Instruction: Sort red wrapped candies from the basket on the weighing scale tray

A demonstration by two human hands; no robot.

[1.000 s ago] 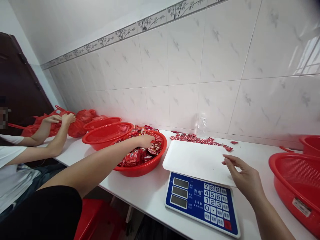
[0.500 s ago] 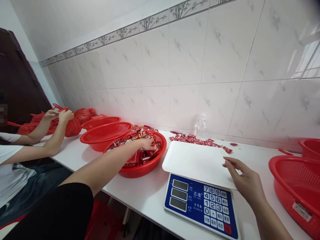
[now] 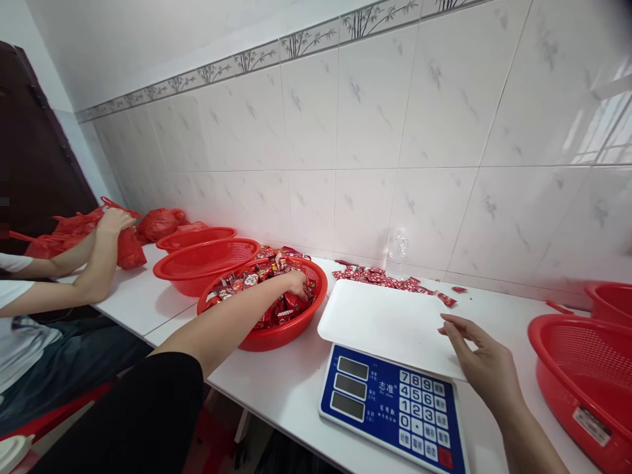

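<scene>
My left hand (image 3: 297,284) is down among the red-wrapped packets (image 3: 251,282) in a round red plastic basket (image 3: 269,339). Its fingertips are buried there, so their grip is hidden. Over the right end of the scale's white pan (image 3: 385,322) hovers my right hand (image 3: 476,349), thumb and forefinger tips brought together and nothing visible between them. Below the pan, the digital scale (image 3: 390,408) shows a blue face with number keys and three grey displays. Nothing lies on the pan.
Loose red wrapped pieces (image 3: 378,278) lie along the wall beside a clear plastic bottle (image 3: 396,253). More red baskets stand left (image 3: 205,266) and right (image 3: 575,382). At far left, a co-worker's hands (image 3: 116,220) hold a red plastic bag (image 3: 131,250).
My left hand stays in the basket, fingers slightly deeper among the packets. My right hand keeps its place by the pan. The co-worker's hands have shifted left, with the bag lower.
</scene>
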